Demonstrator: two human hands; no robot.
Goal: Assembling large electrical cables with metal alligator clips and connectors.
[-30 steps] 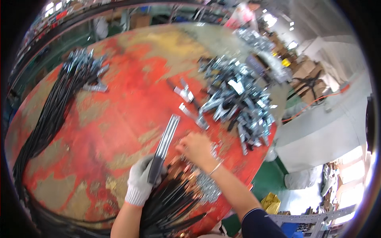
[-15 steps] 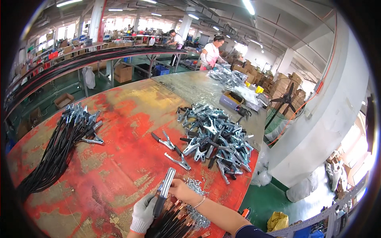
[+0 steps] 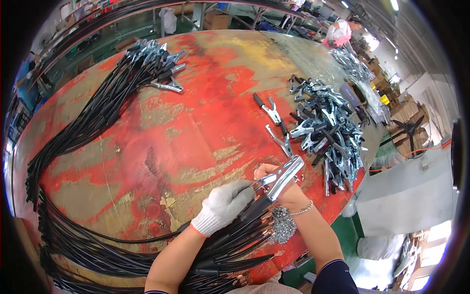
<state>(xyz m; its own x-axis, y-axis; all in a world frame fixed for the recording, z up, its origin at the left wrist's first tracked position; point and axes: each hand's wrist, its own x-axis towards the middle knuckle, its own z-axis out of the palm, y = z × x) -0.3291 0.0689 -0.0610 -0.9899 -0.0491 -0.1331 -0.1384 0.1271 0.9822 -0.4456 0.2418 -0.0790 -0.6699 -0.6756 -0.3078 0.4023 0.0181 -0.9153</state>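
Shows no readable text, number or sign (on the dark sleeve, just pale marks too small to decipher).

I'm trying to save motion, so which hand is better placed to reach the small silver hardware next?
Probably the right hand: it is bare and nearer the pile of small silver hardware. The gloved left hand is farther away and holds the clamp.

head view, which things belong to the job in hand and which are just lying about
Likely the job's:
clamp in gloved left hand, right hand behind it
clamp pile
black cables
small metal pieces

Probably just lying about:
black fan
cardboard box
white bag
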